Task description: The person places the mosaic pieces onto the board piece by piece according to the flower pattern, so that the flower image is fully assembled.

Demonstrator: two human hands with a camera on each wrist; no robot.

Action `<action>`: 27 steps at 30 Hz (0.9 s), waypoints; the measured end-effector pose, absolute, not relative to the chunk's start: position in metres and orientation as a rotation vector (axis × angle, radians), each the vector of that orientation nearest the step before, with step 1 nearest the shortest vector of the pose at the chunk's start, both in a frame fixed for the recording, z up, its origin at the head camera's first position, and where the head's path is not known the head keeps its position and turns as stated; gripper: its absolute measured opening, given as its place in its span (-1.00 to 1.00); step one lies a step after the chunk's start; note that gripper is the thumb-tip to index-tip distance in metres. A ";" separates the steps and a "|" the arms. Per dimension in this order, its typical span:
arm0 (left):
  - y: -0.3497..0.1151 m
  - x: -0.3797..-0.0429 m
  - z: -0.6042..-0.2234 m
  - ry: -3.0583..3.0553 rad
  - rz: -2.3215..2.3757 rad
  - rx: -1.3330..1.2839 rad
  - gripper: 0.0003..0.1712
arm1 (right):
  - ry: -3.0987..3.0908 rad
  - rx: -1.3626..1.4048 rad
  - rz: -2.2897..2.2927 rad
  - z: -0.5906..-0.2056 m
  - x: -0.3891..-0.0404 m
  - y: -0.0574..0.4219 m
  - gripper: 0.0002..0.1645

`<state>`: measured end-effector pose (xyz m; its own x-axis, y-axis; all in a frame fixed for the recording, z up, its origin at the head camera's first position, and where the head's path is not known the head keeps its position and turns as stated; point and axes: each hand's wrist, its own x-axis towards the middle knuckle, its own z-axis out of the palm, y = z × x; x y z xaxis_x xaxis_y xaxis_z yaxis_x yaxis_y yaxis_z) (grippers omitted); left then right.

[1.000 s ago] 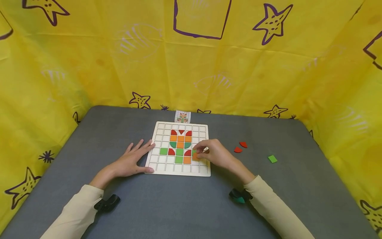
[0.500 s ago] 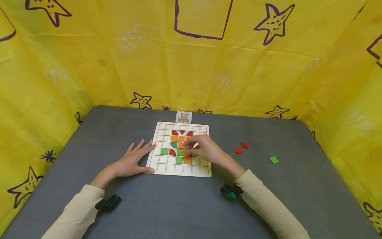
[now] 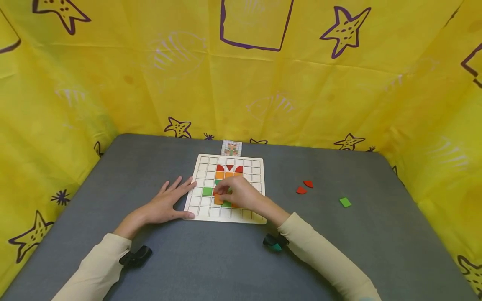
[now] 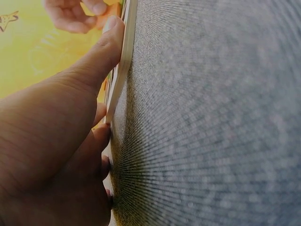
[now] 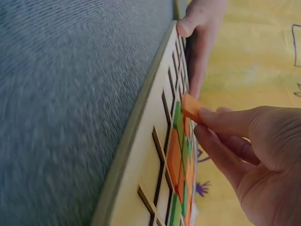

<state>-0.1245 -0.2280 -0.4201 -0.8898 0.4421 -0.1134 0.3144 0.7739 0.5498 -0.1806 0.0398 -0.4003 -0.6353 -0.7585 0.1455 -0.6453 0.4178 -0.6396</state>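
Note:
A pale wooden grid board (image 3: 246,214) lies on the table and bears red, orange and green tiles set in its cells. My left hand (image 3: 163,205) rests at the board's left side, fingers spread and straight, with the thumb on its near left corner. Between thumb and fingertips my right hand (image 3: 242,193) pinches an orange square tile (image 3: 218,200), just over the lower middle cells. In the right wrist view this tile (image 5: 190,107) is tilted above the board. The right hand hides several of the set tiles in the head view.
Behind the board lies a small printed pattern card (image 3: 231,148). To the right are two red rounded tiles (image 3: 301,190) and a green square tile (image 3: 345,202). A yellow patterned cloth (image 3: 241,83) stands around the grey table (image 3: 211,259).
My right hand has carried the orange square tile leftward across the board, from its right part to left of the green middle column. The left hand has stayed in place.

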 end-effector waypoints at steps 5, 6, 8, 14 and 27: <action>-0.227 -0.125 -0.419 2.735 0.789 0.600 0.15 | 2.520 -1.259 -0.978 -0.405 -0.177 0.034 -0.84; -0.227 -0.125 -0.419 2.735 0.788 0.602 0.15 | 2.525 -1.255 -0.971 -0.406 -0.176 0.033 -0.84; -0.227 -0.125 -0.419 2.735 0.790 0.602 0.15 | 2.535 -1.252 -0.958 -0.406 -0.176 0.032 -0.84; -0.227 -0.124 -0.419 2.737 0.788 0.605 0.14 | 2.547 -1.214 -0.938 -0.406 -0.176 0.030 -0.84; -0.228 -0.123 -0.421 2.738 0.792 0.597 0.15 | 2.561 -1.244 -0.940 -0.408 -0.174 0.029 -0.81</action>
<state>-0.1235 -0.2285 -0.4210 -0.8907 0.4426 -0.1040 0.3188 0.7711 0.5512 -0.1743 0.0295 -0.4076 -0.6475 -0.7496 0.1371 -0.6603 0.4620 -0.5921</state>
